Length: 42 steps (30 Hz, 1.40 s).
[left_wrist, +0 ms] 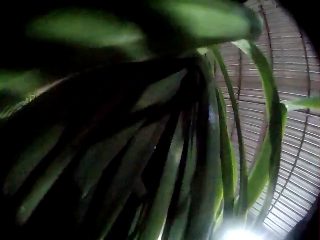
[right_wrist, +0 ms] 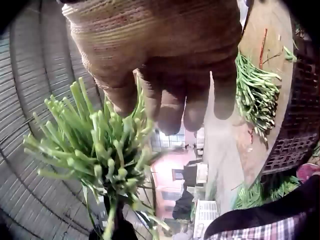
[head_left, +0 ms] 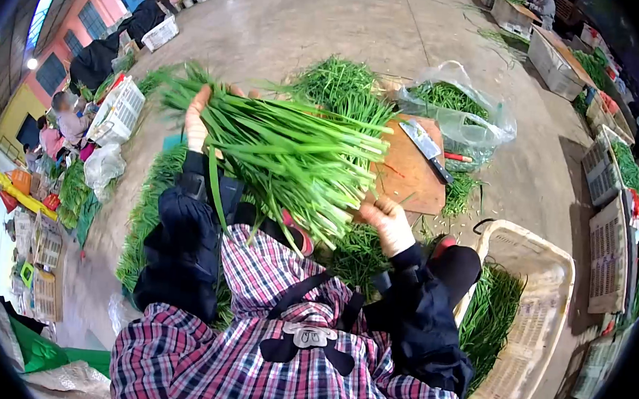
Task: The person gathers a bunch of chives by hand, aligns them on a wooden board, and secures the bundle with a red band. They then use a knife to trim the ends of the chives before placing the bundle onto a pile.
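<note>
A big bundle of garlic chives (head_left: 286, 148) spans the space in front of my chest, leaves to the left and pale cut stems to the right. My left hand (head_left: 197, 118) grips it at the leafy end, thumb on the near side and fingertips showing behind. Dark, close leaves (left_wrist: 165, 200) fill much of the left wrist view. My right hand (head_left: 387, 223), its wrist wrapped in pale cloth, is at the stem ends. In the right wrist view its fingers (right_wrist: 195, 100) extend fairly straight beside the cut stems (right_wrist: 100, 155).
Beyond the bundle, a cleaver (head_left: 423, 142) lies on a wooden board (head_left: 417, 196). Loose chives (head_left: 336, 77) and a clear plastic bag (head_left: 493, 134) of greens sit around it. A white crate (head_left: 547, 315) with chives stands at my right. Other people work at the far left.
</note>
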Available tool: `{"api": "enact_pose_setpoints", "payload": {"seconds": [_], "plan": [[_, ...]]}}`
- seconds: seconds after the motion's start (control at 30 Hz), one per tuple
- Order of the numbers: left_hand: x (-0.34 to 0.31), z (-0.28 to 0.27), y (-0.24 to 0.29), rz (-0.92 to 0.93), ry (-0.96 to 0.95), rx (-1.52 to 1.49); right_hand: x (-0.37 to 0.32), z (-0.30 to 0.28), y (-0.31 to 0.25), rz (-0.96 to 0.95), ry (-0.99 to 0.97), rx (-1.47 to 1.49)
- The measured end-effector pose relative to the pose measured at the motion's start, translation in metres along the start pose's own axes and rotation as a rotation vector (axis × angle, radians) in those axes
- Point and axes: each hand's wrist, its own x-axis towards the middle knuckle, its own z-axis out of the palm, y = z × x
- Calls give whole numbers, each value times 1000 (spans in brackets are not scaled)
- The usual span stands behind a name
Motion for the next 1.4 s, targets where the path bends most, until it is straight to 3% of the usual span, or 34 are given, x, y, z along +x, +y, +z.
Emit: {"api": "enact_pose_setpoints", "payload": {"seconds": [0.07,0.1,0.2,0.3,0.5,0.67,0.77,1.03,1.17,1.27,1.37,1.4], "plan": [[20,-47,16,-60,158,11,-6,-3,16,20,-65,-67],[14,-50,15,-26,123,130,-9,-3,16,18,-12,-20],[13,-67,15,-51,194,58,-13,-6,10,-42,217,133],[15,-83,14,-15,244,98,-10,-11,-7,-82,197,296],[3,-79,7,-2,366,166,15,12,-28,-243,165,125],[-1,-81,6,-3,273,51,24,12,-27,-318,136,200],[-3,-80,3,6,259,65,11,17,-45,-237,111,30],[-2,-63,2,1,378,61,8,25,-50,-211,168,-141],[-15,-30,0,1,228,-69,-8,23,-55,-150,109,-108],[-5,-49,10,-48,52,12,-20,16,-55,-128,120,-107],[-5,-47,18,2,111,5,-31,-22,-40,-117,295,-63],[-4,-47,23,18,228,0,-38,-36,-36,-89,360,-10]]}}
